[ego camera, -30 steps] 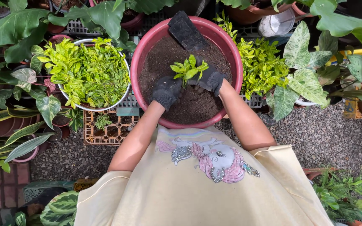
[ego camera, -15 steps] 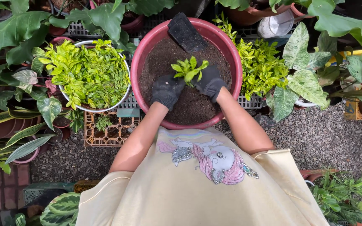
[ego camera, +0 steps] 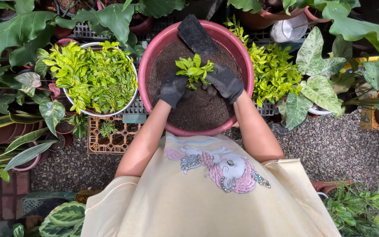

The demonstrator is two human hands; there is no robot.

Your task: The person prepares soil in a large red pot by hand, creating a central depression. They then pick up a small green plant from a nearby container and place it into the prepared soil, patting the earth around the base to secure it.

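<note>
Two gloved hands close in on a small cutting (ego camera: 194,69) standing in the dark soil (ego camera: 198,109) of a wide pink pot (ego camera: 152,66), seen from above. The left hand (ego camera: 172,89) and the right hand (ego camera: 225,81) sit on either side of the cutting, the left at its near-left, the right at its near-right, so the plant rises between them and a little to the far side of both. Each hand looks about equally close to it. Both wear black, grainy work gloves. The left hand's fingers curl inward and seem pressed together against the base of the stem; the right hand's fingers are bent and loosely spread on the soil just beside it. Whether either hand actually pinches the stem cannot be told, since the leaves cover the contact.

The cutting stands roughly upright, its long axis pointing up toward the camera, with a tuft of glossy yellow-green leaves. The soil is crumbly and matte, filling the pot almost to its smooth round rim. A flat black trowel (ego camera: 197,34) rests at the far edge of the pot, its blade lying on the soil, well apart from the hands.

To the left, a white bowl (ego camera: 130,101) holds a heap of similar yellow-green cuttings. A bushy shrub (ego camera: 273,72) of the same colour stands to the right. Grey gravel (ego camera: 343,145) covers the ground near the pot, and an orange crate (ego camera: 110,140) lies below the bowl.
</note>
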